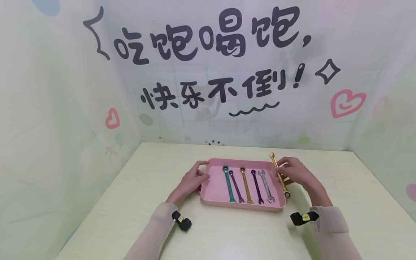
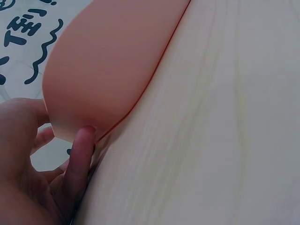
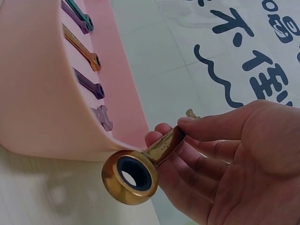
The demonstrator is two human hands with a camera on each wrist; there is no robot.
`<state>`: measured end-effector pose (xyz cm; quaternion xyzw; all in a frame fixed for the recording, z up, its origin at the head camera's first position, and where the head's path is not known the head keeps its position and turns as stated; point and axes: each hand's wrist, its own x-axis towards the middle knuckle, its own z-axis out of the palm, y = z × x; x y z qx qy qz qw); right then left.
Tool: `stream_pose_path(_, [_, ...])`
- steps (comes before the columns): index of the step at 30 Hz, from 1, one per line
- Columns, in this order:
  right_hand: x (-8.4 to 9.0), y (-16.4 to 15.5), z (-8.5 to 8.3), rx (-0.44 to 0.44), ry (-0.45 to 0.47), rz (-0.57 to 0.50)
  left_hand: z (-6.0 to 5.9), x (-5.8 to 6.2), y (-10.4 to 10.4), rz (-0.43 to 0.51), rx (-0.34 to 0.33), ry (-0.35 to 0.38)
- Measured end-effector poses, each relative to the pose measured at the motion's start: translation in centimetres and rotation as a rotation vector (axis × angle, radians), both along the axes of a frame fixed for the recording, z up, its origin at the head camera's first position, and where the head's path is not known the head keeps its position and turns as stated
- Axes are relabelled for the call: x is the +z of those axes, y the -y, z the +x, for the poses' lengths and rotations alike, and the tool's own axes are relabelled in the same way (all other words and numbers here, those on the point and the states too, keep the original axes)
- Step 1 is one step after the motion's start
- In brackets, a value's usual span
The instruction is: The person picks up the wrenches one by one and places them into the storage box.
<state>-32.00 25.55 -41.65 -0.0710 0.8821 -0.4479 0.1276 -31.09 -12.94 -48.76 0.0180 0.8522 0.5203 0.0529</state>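
Note:
A pink tray [image 1: 240, 206] sits on the table with several wrenches lying side by side in it. From the left these are a green wrench [image 1: 228, 184], a purple wrench [image 1: 236, 186], a gold wrench [image 1: 246, 185], a dark purple wrench [image 1: 257, 186] and a silver wrench [image 1: 266, 186]. My left hand [image 1: 192, 179] grips the tray's left end, thumb at the rim and fingers along the outer wall [image 2: 108, 61]. My right hand [image 1: 297, 171] pinches another gold combination wrench [image 3: 161, 145] at the tray's right end, its ring end toward me and the open end pointing away.
The pale wooden table [image 1: 130, 202] extends around the tray. A printed curtain [image 1: 208, 130] with large dark characters stands along the table's back edge, with more sheeting at both sides. Black wrist cameras [image 1: 182, 221] are strapped over the sleeves.

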Motion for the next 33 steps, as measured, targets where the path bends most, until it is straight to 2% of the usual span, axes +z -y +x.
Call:
stream_pose_path(12, [0.13, -0.07, -0.01, 0.004, 0.001, 0.011, -0.21, -0.2, -0.12, -0.035, 0.007, -0.009])
stream_pose_path(20, [-0.03, 0.13, 0.01, -0.005, 0.01, 0.008, -0.26, -0.72, -0.02, -0.026, 0.013, 0.002])
stream_pose_path(33, [-0.12, 0.11, -0.02, -0.007, 0.007, 0.006, -0.17, -0.25, 0.0, -0.024, 0.01, 0.0])
